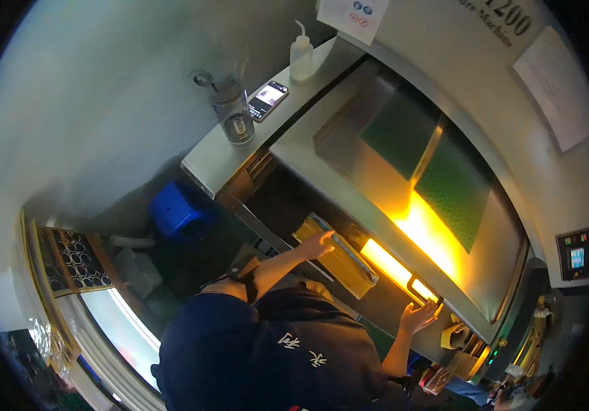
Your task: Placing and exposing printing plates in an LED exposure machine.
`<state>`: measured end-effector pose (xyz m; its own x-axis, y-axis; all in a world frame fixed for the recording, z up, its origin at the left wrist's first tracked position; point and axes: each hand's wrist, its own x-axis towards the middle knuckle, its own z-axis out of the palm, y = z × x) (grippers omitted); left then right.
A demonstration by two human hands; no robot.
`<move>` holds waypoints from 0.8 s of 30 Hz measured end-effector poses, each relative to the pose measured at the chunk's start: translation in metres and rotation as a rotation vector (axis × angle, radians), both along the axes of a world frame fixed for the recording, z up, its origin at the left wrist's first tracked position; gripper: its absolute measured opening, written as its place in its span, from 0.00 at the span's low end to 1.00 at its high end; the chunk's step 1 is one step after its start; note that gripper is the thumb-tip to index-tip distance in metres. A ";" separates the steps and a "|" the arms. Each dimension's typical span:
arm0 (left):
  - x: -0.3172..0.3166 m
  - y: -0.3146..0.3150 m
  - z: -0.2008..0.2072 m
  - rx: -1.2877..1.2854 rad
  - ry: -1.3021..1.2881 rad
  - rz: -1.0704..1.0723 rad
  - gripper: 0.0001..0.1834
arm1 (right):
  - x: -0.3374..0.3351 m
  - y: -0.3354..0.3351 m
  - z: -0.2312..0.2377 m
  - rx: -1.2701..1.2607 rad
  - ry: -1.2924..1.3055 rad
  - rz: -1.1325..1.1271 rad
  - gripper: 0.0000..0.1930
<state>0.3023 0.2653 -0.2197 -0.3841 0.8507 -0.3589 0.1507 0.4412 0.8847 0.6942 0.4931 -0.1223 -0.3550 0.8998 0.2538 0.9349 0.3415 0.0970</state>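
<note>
My left hand (318,244) is over the upper part of a brownish, flat rectangular block (339,257) with a grey rim. The fingers point forward and look apart; whether they press on it, I cannot tell. The block lies along the near edge of a large pale machine. My right hand (419,317) is just below a black handle (423,291) on the front of the machine's flat frame (349,185). Its fingers are stretched out and close to the handle; contact is unclear. Two green panels (448,198) show on the frame, with bright yellow light shining beside them.
On the left ledge (205,164) stand a dark clear drinking bottle (234,113), a phone (268,101) with a lit screen and a white squeeze bottle (302,58). A blue stool (174,209) is on the floor. A small control panel (575,255) is at right.
</note>
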 end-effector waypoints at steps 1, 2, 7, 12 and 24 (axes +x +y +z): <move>0.001 -0.007 0.010 0.049 -0.142 0.044 0.40 | 0.018 -0.008 0.000 -0.080 0.005 0.001 0.36; 0.003 -0.022 0.044 -0.015 -0.204 0.116 0.37 | -0.003 -0.021 0.035 -0.147 0.033 0.003 0.21; 0.041 -0.057 0.093 -0.052 -0.510 0.250 0.29 | 0.046 -0.072 0.043 -0.253 0.006 0.163 0.16; 0.081 -0.092 0.114 -0.005 -0.831 0.333 0.20 | 0.058 -0.120 0.085 -0.659 -0.145 0.059 0.18; 0.082 -0.095 0.288 1.044 -1.265 0.290 0.19 | 0.073 -0.116 0.304 -0.077 0.059 0.469 0.15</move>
<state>0.3841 0.1704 0.0685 -0.4912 0.8661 0.0931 -0.8191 -0.4956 0.2890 0.7672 0.3775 0.1821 -0.7146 0.6626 0.2244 0.6810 0.7323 0.0064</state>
